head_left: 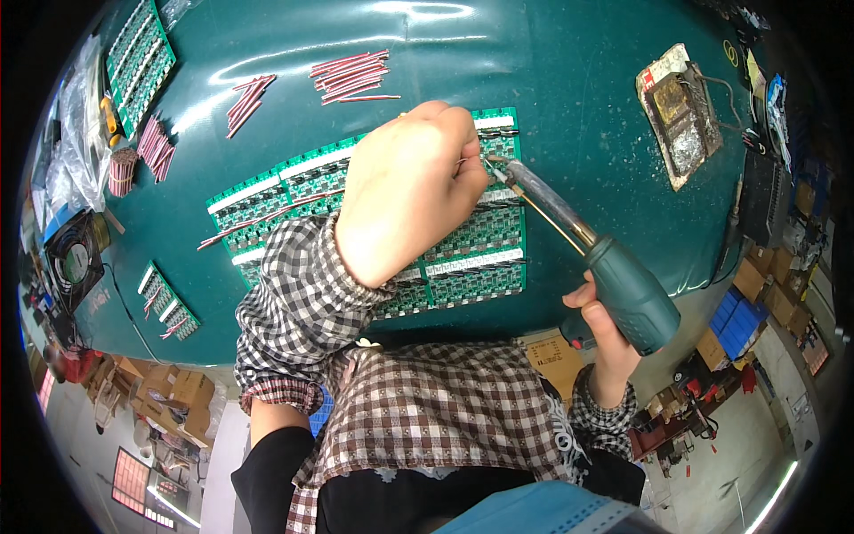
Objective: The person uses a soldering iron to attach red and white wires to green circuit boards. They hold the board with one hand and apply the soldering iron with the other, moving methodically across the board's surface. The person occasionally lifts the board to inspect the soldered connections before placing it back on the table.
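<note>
A panel of green circuit boards [476, 238] lies on the table in front of me, with white strips and short black wires along its rows. My left hand [409, 182] is closed above its upper part, fingertips pinching what looks like a thin wire, mostly hidden by the fingers. In my right hand [607, 336] is a green-handled soldering gun [633, 295], gripped from below. Its metal shaft and thin brass-coloured feed tube slant up to the left, and the tip meets the board just beside my left fingertips. Red-and-white wires [269, 217] run along the panel's left part.
Loose red-and-white wires [350, 76] lie beyond the panel, with a smaller pile [250, 104] to their left. A soiled soldering tray [683, 116] sits far right. At left are a board stack [140, 67], a wire bundle [123, 173], a fan [75, 260] and a small board strip [167, 301].
</note>
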The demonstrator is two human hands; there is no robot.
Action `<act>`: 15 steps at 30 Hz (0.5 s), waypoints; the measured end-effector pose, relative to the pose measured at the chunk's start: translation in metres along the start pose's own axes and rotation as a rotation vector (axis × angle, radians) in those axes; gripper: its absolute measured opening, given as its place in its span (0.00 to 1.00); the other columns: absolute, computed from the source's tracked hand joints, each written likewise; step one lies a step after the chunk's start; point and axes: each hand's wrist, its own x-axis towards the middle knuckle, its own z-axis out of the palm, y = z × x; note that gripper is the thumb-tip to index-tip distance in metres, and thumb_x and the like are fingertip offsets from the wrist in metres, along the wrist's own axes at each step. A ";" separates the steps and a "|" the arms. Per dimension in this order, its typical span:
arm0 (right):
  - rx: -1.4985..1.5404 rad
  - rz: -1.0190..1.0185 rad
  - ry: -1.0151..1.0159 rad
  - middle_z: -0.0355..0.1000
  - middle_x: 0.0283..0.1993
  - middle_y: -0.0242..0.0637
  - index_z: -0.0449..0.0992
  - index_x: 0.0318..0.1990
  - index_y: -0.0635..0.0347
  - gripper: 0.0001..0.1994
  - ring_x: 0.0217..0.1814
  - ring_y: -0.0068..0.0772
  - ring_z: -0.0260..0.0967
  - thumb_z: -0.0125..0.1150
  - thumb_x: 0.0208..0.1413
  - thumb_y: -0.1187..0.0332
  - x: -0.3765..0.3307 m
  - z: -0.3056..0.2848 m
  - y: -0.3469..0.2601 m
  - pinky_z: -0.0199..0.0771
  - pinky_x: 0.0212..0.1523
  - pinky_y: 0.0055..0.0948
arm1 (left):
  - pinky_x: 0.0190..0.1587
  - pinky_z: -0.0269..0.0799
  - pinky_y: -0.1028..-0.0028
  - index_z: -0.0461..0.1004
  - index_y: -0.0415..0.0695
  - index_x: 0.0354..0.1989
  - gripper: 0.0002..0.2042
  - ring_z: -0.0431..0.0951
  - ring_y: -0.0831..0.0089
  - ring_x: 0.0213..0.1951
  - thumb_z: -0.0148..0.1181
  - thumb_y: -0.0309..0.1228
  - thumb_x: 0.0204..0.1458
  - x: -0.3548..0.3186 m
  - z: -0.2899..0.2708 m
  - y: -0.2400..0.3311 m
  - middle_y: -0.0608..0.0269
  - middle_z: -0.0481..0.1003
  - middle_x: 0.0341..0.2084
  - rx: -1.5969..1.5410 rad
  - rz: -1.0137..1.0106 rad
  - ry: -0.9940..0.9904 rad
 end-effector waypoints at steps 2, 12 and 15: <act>-0.015 0.004 0.005 0.77 0.34 0.38 0.77 0.39 0.67 0.10 0.35 0.26 0.74 0.67 0.47 0.79 0.000 0.000 -0.001 0.73 0.37 0.26 | 0.25 0.66 0.69 0.68 0.41 0.22 0.06 0.70 0.64 0.21 0.59 0.20 0.39 0.000 0.000 0.000 0.61 0.67 0.18 0.001 0.005 0.007; -0.131 0.027 0.006 0.72 0.29 0.41 0.70 0.47 0.79 0.20 0.32 0.36 0.73 0.62 0.51 0.70 -0.003 -0.001 0.001 0.76 0.40 0.36 | 0.25 0.66 0.68 0.68 0.41 0.21 0.05 0.70 0.64 0.21 0.59 0.20 0.39 0.000 0.002 0.000 0.61 0.67 0.18 0.000 0.015 0.029; -0.139 -0.027 0.009 0.72 0.29 0.41 0.70 0.48 0.79 0.20 0.32 0.36 0.73 0.62 0.51 0.70 -0.003 -0.002 0.000 0.77 0.40 0.36 | 0.25 0.66 0.68 0.68 0.41 0.21 0.05 0.70 0.64 0.21 0.59 0.20 0.39 0.000 0.002 0.000 0.61 0.67 0.18 0.000 0.013 0.026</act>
